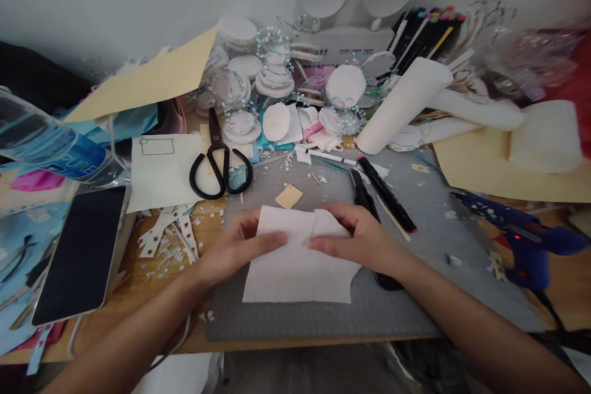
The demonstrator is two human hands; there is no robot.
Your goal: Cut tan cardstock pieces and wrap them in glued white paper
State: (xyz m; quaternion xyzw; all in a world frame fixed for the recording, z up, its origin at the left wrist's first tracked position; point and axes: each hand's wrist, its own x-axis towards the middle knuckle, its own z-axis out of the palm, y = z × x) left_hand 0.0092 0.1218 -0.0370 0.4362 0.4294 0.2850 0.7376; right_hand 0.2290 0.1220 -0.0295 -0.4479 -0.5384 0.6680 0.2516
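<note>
A white sheet (295, 277), perhaps paper or thin felt, is held between both my hands above the cutting mat. My left hand (240, 240) pinches its upper left part, thumb on top and fingers behind. Near the upper middle, my right hand (357, 234) grips it the same way, at a seam where a flap or second layer seems to overlap. The sheet's lower right corner is cut in a curve. Just beyond it lies a small tan square (289, 196). A black utility knife (364, 194) runs partly under my right hand, with a black marker (388, 194) beside it.
Black-handled scissors (220, 163) and a phone (80, 255) lie to the left, near a water bottle (60, 141). A blue glue gun (526, 228) with a red light rests at the right. White rolls (406, 104) and several white discs crowd the back of the grey mat (443, 265).
</note>
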